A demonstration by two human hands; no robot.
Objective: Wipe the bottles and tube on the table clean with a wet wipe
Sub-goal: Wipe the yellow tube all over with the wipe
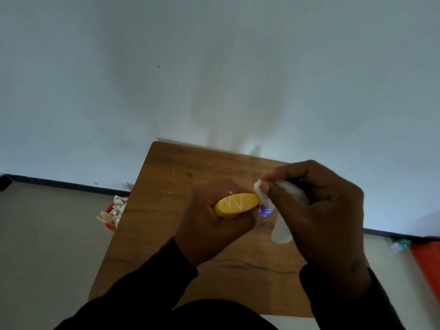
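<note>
Wiping is underway above the counter (166,234): left hand (209,225) grips a yellow bottle (237,204), right hand (319,210) pinches the wet wipe (281,210) against its end. Other items aren't visible, so remaining work is unclear.

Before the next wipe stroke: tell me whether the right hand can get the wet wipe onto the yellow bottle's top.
Probably yes. The right hand pinches the wet wipe right beside the yellow bottle, whose top faces up uncovered; the left hand grips it from below.

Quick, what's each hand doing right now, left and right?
Left hand: fingers curled round the yellow bottle, holding it above the table.
Right hand: fingers pinch the white wet wipe against the bottle's end.
</note>
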